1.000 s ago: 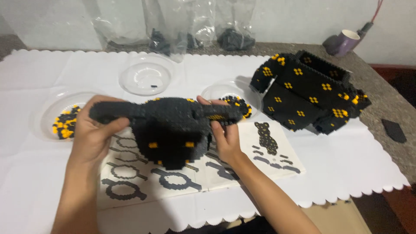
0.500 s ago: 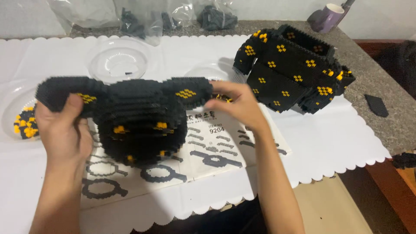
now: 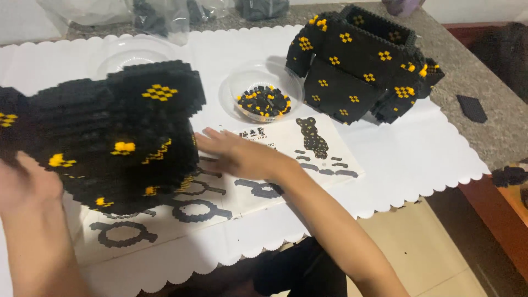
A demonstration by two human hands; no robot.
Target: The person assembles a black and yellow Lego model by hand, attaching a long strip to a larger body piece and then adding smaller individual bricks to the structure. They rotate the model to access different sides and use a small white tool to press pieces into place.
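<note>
Right now my left hand [image 3: 27, 184] cups the lower left edge of the big black-and-yellow brick head [image 3: 110, 137], fingers loosely curled on it, while it sits tilted over the instruction sheet [image 3: 286, 159]. My right hand [image 3: 239, 157] lies flat and open beside its right edge, gripping nothing. I judge it wise to support the head from below with both palms, since stacked bricks can split.
</note>
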